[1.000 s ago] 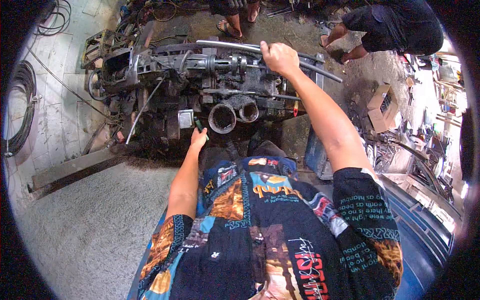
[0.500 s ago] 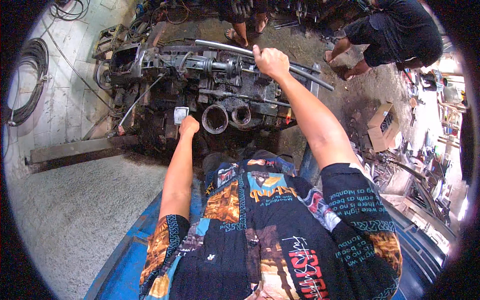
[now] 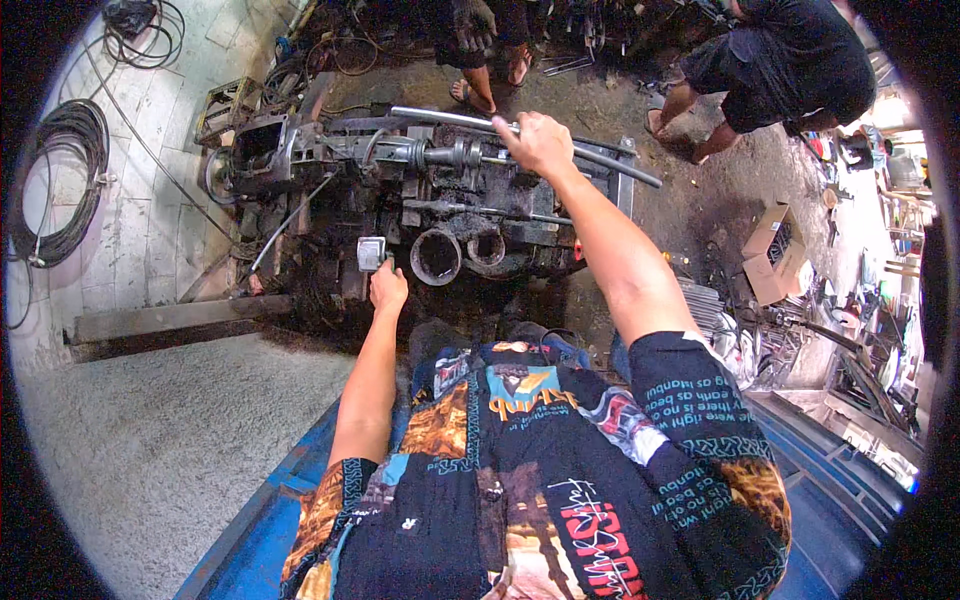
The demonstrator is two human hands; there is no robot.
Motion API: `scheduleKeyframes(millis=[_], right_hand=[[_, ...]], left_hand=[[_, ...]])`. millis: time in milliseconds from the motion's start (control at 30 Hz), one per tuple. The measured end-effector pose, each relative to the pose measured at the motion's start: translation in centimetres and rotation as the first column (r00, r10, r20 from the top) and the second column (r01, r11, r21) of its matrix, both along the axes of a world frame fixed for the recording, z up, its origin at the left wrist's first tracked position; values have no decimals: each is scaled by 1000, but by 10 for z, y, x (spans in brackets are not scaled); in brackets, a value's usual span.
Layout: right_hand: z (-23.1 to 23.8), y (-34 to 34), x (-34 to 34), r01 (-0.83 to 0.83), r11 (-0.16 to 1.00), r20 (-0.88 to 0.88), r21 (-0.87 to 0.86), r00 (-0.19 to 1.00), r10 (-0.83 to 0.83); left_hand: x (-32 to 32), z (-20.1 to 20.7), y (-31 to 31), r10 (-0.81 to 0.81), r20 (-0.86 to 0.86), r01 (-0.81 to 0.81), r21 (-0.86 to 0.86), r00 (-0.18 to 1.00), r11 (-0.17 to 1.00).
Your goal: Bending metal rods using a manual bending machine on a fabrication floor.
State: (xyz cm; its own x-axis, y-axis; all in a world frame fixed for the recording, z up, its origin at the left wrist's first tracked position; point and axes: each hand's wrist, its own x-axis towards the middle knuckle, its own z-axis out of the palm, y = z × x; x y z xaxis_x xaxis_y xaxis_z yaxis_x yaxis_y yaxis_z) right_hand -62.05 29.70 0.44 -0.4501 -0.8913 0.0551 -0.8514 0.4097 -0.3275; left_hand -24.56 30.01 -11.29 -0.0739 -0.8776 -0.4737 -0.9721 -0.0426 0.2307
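My right hand is closed over a long grey metal bar, its thumb pointing left along it. The bar lies across the far side of a dark, greasy machine with shafts and collars. Nearer to me, my left hand has curled fingers beside a pale square metal piece. Something small and dark runs from that piece to the fingers; what they hold is too small to tell. A round open pipe end sits right of my left hand, with a smaller one beside it.
Two people stand beyond the machine: one with a dark-gloved hand, another bending in black clothes. A coiled black hose lies at left. An open cardboard box and metal scrap lie at right. Blue metal flanks me.
The whole view has shifted slightly. My left hand has drawn a little toward me from the square piece. My right hand stays on the bar, its thumb now stretched further out.
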Motion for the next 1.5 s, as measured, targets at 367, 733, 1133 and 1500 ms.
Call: scheduleKeyframes(millis=[367,733,1133,1500], right_hand=[[-15,11,-3,-69,997,-174,-37,983,62],[5,5,-11,-58,984,-33,167,997,64],[-7,7,-19,-28,993,-28,119,999,32],[-3,10,-16,-24,995,-36,101,999,27]], left_hand=[[9,-12,3,-19,-58,15,-72,998,997],[13,-15,5,4,-139,-17,-96,990,995],[6,-13,6,4,-104,-18,-133,995,991],[4,-14,7,51,-66,-58,-105,996,993]])
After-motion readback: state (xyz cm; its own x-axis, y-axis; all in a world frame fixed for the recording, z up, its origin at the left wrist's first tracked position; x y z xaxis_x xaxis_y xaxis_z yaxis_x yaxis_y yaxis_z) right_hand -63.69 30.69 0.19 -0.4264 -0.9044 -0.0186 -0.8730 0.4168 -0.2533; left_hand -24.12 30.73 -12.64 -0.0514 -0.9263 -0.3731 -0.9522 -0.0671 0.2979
